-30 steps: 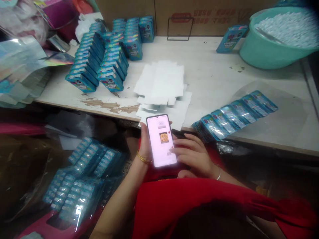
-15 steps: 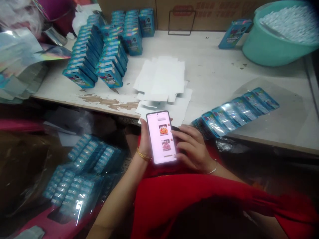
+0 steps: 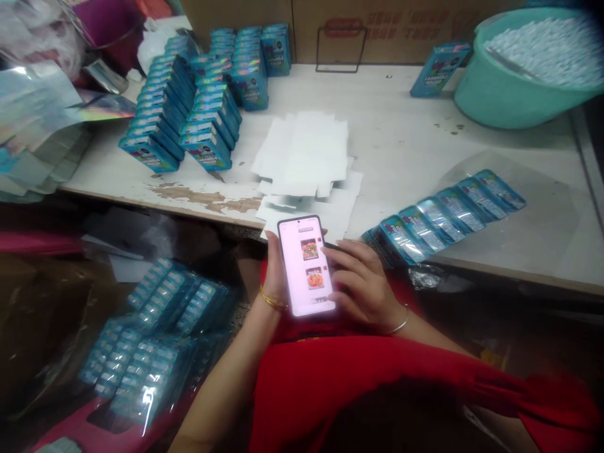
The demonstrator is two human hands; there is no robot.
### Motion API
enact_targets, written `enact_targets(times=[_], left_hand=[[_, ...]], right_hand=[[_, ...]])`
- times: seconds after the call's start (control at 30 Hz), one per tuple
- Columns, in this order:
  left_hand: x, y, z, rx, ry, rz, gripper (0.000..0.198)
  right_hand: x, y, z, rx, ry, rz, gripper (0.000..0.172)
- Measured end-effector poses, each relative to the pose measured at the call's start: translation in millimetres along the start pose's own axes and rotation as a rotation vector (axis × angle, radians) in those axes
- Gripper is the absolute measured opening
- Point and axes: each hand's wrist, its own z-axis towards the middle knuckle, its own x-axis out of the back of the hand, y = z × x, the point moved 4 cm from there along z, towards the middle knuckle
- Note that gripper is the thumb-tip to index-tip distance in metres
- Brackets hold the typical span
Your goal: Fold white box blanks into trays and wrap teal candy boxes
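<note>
A smartphone (image 3: pixel 302 286) with a lit, pale screen lies in my left hand (image 3: pixel 275 270), which is wrapped round its left side and back. Small food pictures show on the screen. My right hand (image 3: pixel 363 280) is at the phone's right edge, its fingers stretched apart and the fingertips over or touching the screen. Just beyond the phone, a stack of white card sheets (image 3: pixel 304 154) rests at the table's front edge. To the right of my right hand, a row of blue packs (image 3: pixel 448 217) in clear film lies on the table.
Rows of blue boxes (image 3: pixel 207 145) stand at the table's back left. A teal tub (image 3: pixel 509 100) of small pale pieces stands at the back right, beside a single blue box (image 3: pixel 436 72). Wrapped blue packs (image 3: pixel 146 371) sit on a pink stool (image 3: pixel 61 428) at lower left.
The pictures on the phone's screen have scrolled downward, with a different one now on top. Both hands keep nearly the same place; the whole view has shifted slightly.
</note>
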Motion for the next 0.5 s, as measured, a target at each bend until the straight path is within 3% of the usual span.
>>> enact_targets(times=[0.27,0.5], left_hand=[[1.9,-1,0,0.002,-0.007,0.025,0.098],[3.9,-1,0,-0.007,0.0,0.021,0.097]], right_hand=[[1,-5,0,0.03,-0.053,0.077,0.03],[10,-10,-1,0.054,0.012,0.09,0.028]])
